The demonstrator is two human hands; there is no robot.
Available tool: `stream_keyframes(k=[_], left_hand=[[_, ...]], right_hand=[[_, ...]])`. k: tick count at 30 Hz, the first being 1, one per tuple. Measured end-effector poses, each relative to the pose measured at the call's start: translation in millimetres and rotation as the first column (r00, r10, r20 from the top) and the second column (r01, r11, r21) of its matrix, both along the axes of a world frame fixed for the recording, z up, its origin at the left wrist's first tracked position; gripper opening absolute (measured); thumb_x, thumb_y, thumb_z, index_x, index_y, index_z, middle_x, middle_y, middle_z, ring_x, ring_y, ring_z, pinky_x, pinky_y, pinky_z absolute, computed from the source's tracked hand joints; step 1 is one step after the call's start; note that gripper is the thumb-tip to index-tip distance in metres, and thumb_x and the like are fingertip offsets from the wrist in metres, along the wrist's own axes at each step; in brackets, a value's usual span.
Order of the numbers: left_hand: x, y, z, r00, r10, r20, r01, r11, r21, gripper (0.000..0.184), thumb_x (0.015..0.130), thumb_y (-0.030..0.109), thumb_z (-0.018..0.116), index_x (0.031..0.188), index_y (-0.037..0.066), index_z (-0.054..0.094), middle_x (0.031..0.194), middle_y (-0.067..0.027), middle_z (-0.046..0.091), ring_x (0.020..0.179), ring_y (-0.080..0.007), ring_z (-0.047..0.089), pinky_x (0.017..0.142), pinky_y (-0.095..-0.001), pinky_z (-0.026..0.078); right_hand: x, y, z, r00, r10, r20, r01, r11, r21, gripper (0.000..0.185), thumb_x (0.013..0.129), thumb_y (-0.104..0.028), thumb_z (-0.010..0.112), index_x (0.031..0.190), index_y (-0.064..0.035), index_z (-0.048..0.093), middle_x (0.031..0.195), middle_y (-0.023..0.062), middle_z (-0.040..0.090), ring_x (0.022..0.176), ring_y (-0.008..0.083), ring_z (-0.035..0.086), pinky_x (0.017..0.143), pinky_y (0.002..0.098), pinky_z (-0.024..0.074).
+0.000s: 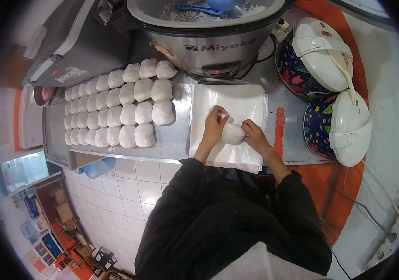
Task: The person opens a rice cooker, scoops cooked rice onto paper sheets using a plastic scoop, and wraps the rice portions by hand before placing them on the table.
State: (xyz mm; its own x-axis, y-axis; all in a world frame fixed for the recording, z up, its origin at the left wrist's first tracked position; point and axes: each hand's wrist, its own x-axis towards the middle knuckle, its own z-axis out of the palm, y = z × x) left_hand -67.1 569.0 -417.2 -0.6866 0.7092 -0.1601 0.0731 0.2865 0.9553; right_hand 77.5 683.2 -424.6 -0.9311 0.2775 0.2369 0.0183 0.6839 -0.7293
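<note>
White bundle [234, 134] over paper sheets [244, 99] on desk [181, 109], probably mid-wrap. Grip: pinched at right side by right hand [255, 137], at upper-left edge apparently by left hand [214, 125], too small to be sure. Already lined up in rows to the left: similar bundles [127, 115], presumably done. Unfinished, seemingly: this one. Beyond: big cooker [199, 53]. To the right: two lidded pots [315, 60].
</note>
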Motion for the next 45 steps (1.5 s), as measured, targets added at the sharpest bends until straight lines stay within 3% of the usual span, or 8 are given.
stream_keyframes(k=[2, 9, 13, 15, 18, 27, 35, 45], left_hand=[[4.4, -11.2, -39.0, 0.846, 0.065, -0.529, -0.119, 0.991, -0.068, 0.024, 0.084, 0.014, 0.061, 0.099, -0.003, 0.054, 0.098, -0.017, 0.057, 0.085, -0.0246, 0.057, 0.072, -0.0313, 0.044], [51.3, -26.2, 3.8, 0.957, 0.281, -0.066, -0.274, 0.956, 0.1, 0.045, 0.077, 0.023, 0.071, 0.108, -0.002, 0.051, 0.097, -0.0129, 0.059, 0.087, -0.0232, 0.058, 0.077, -0.0327, 0.046], [30.8, -44.9, 32.2, 0.811, 0.163, 0.562, -0.256, 0.963, 0.089, 0.051, 0.069, 0.022, 0.076, 0.109, 0.0, 0.053, 0.1, -0.0087, 0.06, 0.094, -0.0189, 0.057, 0.081, -0.0317, 0.046], [21.0, -56.1, 59.4, 0.92, 0.056, 0.389, -0.13, 0.978, 0.166, 0.051, 0.067, 0.021, 0.077, 0.108, 0.001, 0.054, 0.101, -0.0085, 0.059, 0.094, -0.0183, 0.057, 0.081, -0.0306, 0.045], [17.5, -64.5, 84.8, 0.997, -0.044, 0.069, 0.024, 0.966, 0.257, 0.049, 0.063, 0.019, 0.078, 0.104, 0.003, 0.055, 0.099, -0.0074, 0.059, 0.091, -0.0166, 0.056, 0.08, -0.0286, 0.045], [-6.9, -132.0, 68.9, 0.951, 0.248, 0.185, -0.267, 0.96, 0.088, 0.047, 0.064, 0.018, 0.077, 0.101, 0.0, 0.055, 0.093, -0.0125, 0.06, 0.088, -0.0169, 0.058, 0.078, -0.0284, 0.046], [-34.4, -141.5, 6.9, 0.628, 0.216, -0.748, -0.612, 0.73, -0.303, 0.071, 0.064, 0.024, 0.077, 0.123, 0.004, 0.044, 0.112, -0.0175, 0.048, 0.104, -0.0356, 0.046, 0.09, -0.0433, 0.038], [-81.5, -147.0, 42.5, 0.721, 0.106, -0.685, -0.39, 0.879, -0.274, 0.074, 0.069, 0.027, 0.073, 0.128, 0.001, 0.038, 0.121, -0.02, 0.038, 0.113, -0.0366, 0.034, 0.095, -0.0481, 0.024]], right_hand=[[-3.4, -3.3, 7.5, 0.996, -0.03, 0.08, 0.041, 0.989, -0.139, 0.034, 0.056, 0.012, 0.058, 0.087, 0.0021, 0.049, 0.091, 0.0117, 0.049, 0.083, 0.0317, 0.054, 0.071, 0.0353, 0.0456], [-12.1, -25.2, 20.3, 0.982, -0.187, 0.013, 0.184, 0.949, -0.257, 0.022, 0.074, 0.002, 0.058, 0.095, 0.0, 0.053, 0.093, 0.0101, 0.053, 0.084, 0.0227, 0.057, 0.076, 0.0289, 0.0446], [-9.3, -52.5, 31.3, 0.927, -0.363, 0.098, 0.285, 0.508, -0.813, 0.012, 0.092, -0.012, 0.047, 0.089, -0.0024, 0.054, 0.093, 0.0042, 0.054, 0.085, 0.0162, 0.055, 0.078, 0.0267, 0.0439], [-18.4, -60.8, 34.7, 0.939, -0.341, 0.033, -0.054, -0.243, -0.968, 0.019, 0.093, -0.019, 0.045, 0.1, -0.0034, 0.053, 0.105, 0.0039, 0.054, 0.097, 0.0144, 0.052, 0.087, 0.0308, 0.0407], [-36.2, -75.8, 65.3, 0.96, -0.099, 0.262, 0.225, -0.286, -0.931, 0.026, 0.095, -0.025, 0.039, 0.107, -0.0046, 0.051, 0.107, 0.0046, 0.053, 0.104, 0.0164, 0.05, 0.092, 0.0304, 0.0387], [-96.0, -78.1, 53.9, 0.988, -0.1, 0.115, 0.139, 0.9, -0.414, 0.033, 0.089, -0.021, 0.056, 0.107, -0.0076, 0.032, 0.096, 0.0037, 0.034, 0.084, 0.0115, 0.04, 0.077, 0.0247, 0.0373], [-122.0, -12.8, 202.2, 0.954, -0.243, -0.176, 0.131, 0.866, -0.483, 0.02, 0.082, -0.003, 0.059, 0.097, -0.0045, 0.047, 0.093, 0.0024, 0.045, 0.084, 0.0096, 0.046, 0.077, 0.0226, 0.0385], [-273.9, 137.3, 325.2, 0.998, 0.027, 0.063, -0.038, 0.983, 0.182, 0.008, 0.086, -0.006, 0.054, 0.089, -0.0024, 0.061, 0.083, 0.0078, 0.061, 0.085, 0.016, 0.054, 0.077, 0.0276, 0.0422]])
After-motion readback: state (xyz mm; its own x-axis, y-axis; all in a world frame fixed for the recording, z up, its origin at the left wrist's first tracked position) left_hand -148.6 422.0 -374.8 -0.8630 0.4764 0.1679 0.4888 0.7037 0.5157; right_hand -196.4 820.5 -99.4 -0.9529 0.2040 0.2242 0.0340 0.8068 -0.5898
